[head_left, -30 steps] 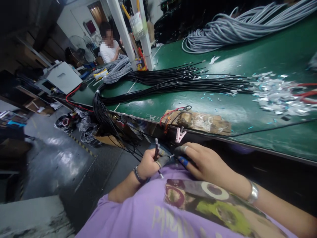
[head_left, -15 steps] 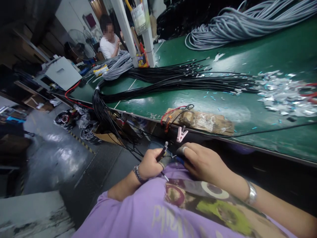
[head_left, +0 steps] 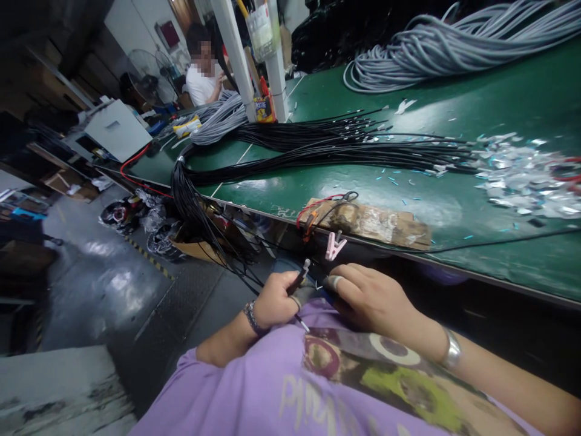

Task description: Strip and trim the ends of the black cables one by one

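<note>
My left hand (head_left: pixel 278 298) is closed around a black cable (head_left: pixel 298 281), whose pale stripped tip points up past the thumb. Another thin pale-tipped end sticks out below that fist, against the purple shirt. Close on the right, my right hand (head_left: pixel 373 297) has its fingers curled, with a grey cover on one fingertip; what they grip is hidden. Small bright wire ends (head_left: pixel 319 286) show between the two hands. From the bench, a bundle of black cables (head_left: pixel 184 181) hangs over the edge toward my left hand.
Along the green bench (head_left: pixel 490 109) lie a grey cable coil (head_left: pixel 408 57) and a heap of foil scraps (head_left: pixel 526 175). A wooden board (head_left: pixel 385 225) and a pink clothespin (head_left: pixel 336 247) are at the near edge. A co-worker (head_left: pixel 202 79) sits at the far end.
My right hand has turned and shifted slightly, and the blue piece that showed under its fingers is out of sight. My left hand keeps its hold on the cable.
</note>
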Demonstrator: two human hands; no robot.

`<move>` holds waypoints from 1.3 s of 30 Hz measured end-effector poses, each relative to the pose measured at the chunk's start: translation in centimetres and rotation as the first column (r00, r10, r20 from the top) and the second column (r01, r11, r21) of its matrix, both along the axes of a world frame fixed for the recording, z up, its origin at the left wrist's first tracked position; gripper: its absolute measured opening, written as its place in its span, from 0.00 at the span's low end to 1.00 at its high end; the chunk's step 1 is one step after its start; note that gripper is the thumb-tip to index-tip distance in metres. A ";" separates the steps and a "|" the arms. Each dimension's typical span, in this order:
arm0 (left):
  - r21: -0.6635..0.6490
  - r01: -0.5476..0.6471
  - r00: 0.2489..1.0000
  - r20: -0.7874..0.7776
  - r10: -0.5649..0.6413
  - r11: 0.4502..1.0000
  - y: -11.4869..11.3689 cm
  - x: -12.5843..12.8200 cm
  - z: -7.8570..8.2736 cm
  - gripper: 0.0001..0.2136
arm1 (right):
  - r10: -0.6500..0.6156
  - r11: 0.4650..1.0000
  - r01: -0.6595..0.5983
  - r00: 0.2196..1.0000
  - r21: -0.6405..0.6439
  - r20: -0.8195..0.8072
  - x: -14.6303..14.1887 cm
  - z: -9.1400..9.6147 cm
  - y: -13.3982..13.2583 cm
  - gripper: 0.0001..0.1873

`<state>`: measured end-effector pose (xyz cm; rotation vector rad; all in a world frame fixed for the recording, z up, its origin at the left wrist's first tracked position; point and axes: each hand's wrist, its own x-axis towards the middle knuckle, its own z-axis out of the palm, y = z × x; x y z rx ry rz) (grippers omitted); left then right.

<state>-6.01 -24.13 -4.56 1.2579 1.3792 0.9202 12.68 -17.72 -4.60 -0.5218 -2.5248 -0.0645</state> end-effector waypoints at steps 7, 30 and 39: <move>-0.124 -0.020 0.977 0.207 0.045 0.992 0.4 0.4 1.2 0.21 | 0.086 0.994 -0.081 0.994 0.074 -0.064 -0.1 -0.1 0.2 0.16; -0.261 0.059 0.966 0.260 0.011 0.963 1.3 -0.3 1.2 0.27 | -0.074 0.609 -0.307 0.896 -0.732 -0.437 -1.2 -0.3 0.5 0.10; -0.343 0.275 0.940 0.294 -0.175 0.898 2.1 -1.1 2.0 0.28 | 0.332 0.912 -0.393 0.876 -0.118 -0.349 -0.1 0.9 1.2 0.14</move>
